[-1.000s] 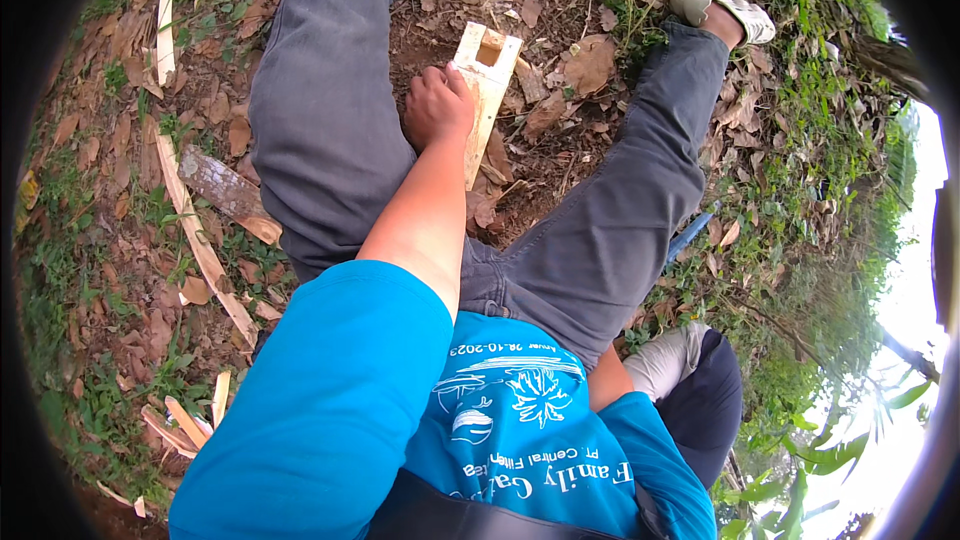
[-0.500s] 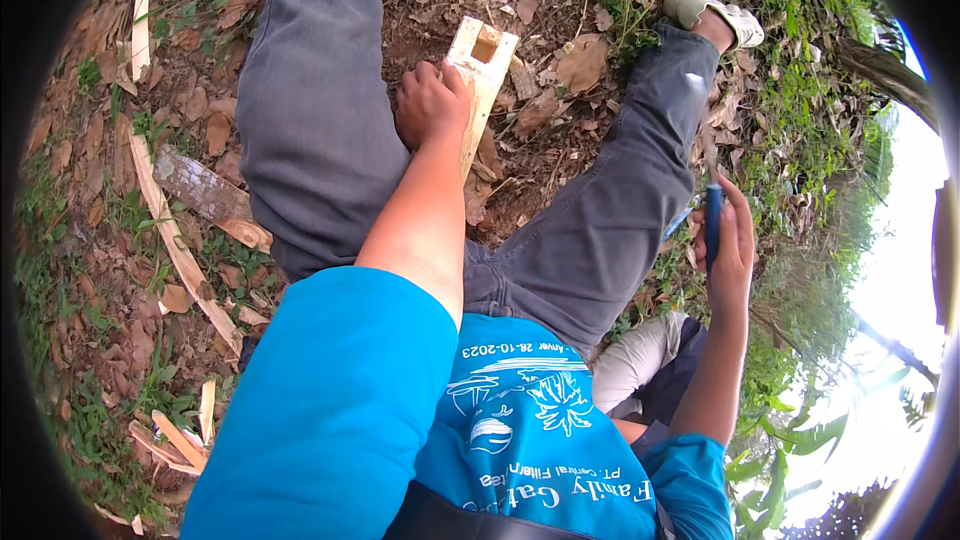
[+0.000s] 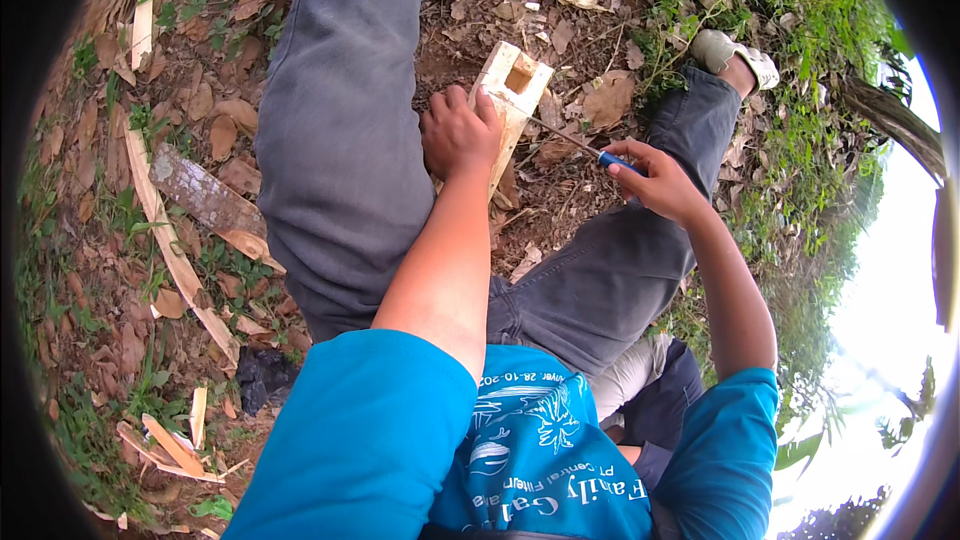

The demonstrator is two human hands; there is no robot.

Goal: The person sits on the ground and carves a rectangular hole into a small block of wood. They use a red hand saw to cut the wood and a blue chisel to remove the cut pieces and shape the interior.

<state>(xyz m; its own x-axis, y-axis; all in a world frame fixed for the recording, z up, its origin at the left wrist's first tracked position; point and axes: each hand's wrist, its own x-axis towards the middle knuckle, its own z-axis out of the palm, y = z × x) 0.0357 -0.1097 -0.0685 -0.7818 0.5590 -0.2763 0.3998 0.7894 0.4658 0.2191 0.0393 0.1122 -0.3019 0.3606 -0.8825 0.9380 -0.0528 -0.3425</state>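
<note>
A pale squared wooden post [image 3: 512,120] lies between my legs. A rectangular hole is cut into its upper face near the far end. Curled over the post's left edge, my left hand [image 3: 460,133] grips it just short of the hole. My right hand [image 3: 655,180] holds a screwdriver-like tool [image 3: 609,159] by its blue handle. Its long thin metal shaft points left to the post, and the tip meets the wood by my left fingers, near the hole. The exact shape of the tip is too small to tell.
Dry leaves and soil cover the ground. Long wood strips [image 3: 165,230] and a bark-covered slab [image 3: 205,190] lie at left, with split pieces [image 3: 175,450] lower down. Another person's light trouser leg [image 3: 632,375] shows by my right side. Green plants [image 3: 830,140] grow at right.
My right hand has swung in from the right with the blue-handled tool, bringing its shaft to the post. My left hand keeps its hold; the whole view has shifted slightly.
</note>
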